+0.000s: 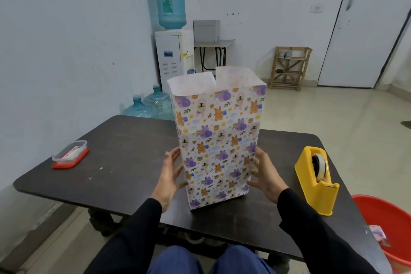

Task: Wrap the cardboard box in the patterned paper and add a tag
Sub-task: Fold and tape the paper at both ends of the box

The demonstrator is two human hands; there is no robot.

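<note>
On the dark table (124,162): one box in patterned paper (216,144) at the middle, one yellow tape dispenser (315,181) at the right edge, one clear red-lidded container (70,154) by the left edge. Two hands: left hand (170,176), right hand (265,176). Three blue water jugs (170,0), one red tub (387,222).

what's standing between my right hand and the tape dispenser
Nothing visible. The right hand rests against the right side of the wrapped box, and only bare table top lies between it and the yellow tape dispenser further right.
</note>
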